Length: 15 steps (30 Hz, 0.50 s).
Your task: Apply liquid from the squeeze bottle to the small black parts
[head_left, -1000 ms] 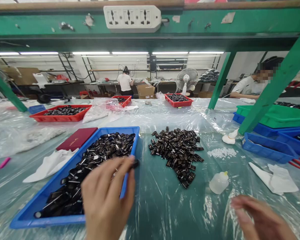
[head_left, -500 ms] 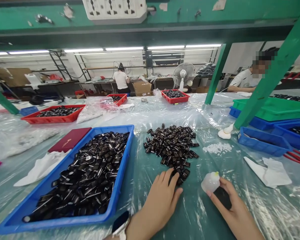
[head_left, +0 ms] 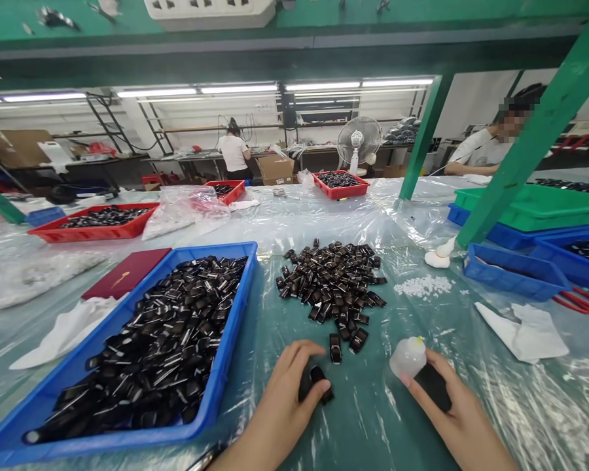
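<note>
My left hand [head_left: 288,391] is curled around a small glossy black plastic part [head_left: 320,382], with the thumb against it, low over the green table. Two similar loose black parts [head_left: 335,348] lie just beyond the fingertips, at the near end of a heap of black parts [head_left: 336,278]. In my right hand [head_left: 454,399], thumb and fingers grip a small translucent white squeeze bottle [head_left: 408,358] with a yellowish tip. To the right of the heap lies a scatter of tiny white pieces [head_left: 423,286].
At left stands a blue tray [head_left: 249,288] full of black parts, beside a maroon box [head_left: 122,275] and white cloth. On the right are a small blue bin [head_left: 515,278], white paper [head_left: 525,333], red-handled pliers [head_left: 582,302] and a slanting green post [head_left: 530,140]. Two other people work farther back.
My left hand has drawn back from the heap toward me and left, bringing a black part with it. My right hand still holds the bottle in nearly the same place.
</note>
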Tool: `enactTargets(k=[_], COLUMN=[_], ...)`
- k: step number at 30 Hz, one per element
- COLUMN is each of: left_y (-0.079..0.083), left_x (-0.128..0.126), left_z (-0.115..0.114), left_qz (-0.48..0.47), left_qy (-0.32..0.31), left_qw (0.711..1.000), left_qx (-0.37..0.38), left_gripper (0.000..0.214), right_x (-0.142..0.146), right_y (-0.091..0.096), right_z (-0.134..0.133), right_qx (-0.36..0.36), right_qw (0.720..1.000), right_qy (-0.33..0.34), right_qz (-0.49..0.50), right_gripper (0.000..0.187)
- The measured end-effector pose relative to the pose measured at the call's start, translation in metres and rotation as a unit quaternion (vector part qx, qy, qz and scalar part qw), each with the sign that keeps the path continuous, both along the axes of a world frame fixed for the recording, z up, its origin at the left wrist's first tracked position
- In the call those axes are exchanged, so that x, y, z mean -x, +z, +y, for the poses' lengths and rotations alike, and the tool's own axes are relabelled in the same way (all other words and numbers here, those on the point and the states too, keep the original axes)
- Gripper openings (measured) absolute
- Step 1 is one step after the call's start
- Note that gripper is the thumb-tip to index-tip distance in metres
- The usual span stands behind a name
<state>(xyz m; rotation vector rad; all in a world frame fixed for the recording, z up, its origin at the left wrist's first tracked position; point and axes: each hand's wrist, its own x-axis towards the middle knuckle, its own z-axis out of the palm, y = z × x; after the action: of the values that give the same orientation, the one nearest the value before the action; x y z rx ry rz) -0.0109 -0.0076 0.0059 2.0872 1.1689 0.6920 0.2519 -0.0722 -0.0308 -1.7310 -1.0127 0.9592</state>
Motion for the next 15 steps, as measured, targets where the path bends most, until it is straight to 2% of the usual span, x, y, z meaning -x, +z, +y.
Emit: enactTargets(k=[2, 4, 7, 15], left_y=[-0.004, -0.005, 0.000, 0.015], left_x=[0.001, 0.000, -0.001, -0.001], left_z=[0.002, 0.002, -0.001, -0.003], left_qz=[-0.010, -0.022, -0.053, -0.140], left_qy=[0.039, 0.056, 0.046, -0.008], left_qw=[0.999, 0.998, 0.995, 0.960], left_qx=[0.011, 0.028, 0.072, 0.242], left_gripper=[0.030, 0.020, 0.009, 0.016], right_x=[0.001, 0.002, 0.002, 0.001], right_y=[0.001, 0.001, 0.002, -0.007], right_z=[0.000, 0.001, 0.001, 0.000], right_qx=[-0.001, -0.002, -0.003, -0.020], right_qw=[1.000, 1.000, 1.000, 0.999], right_qy=[-0.003, -0.008, -0.010, -0.023], right_qz=[0.002, -0.004, -0.024, -0.040], right_gripper=[0.068, 0.068, 0.069, 0.066])
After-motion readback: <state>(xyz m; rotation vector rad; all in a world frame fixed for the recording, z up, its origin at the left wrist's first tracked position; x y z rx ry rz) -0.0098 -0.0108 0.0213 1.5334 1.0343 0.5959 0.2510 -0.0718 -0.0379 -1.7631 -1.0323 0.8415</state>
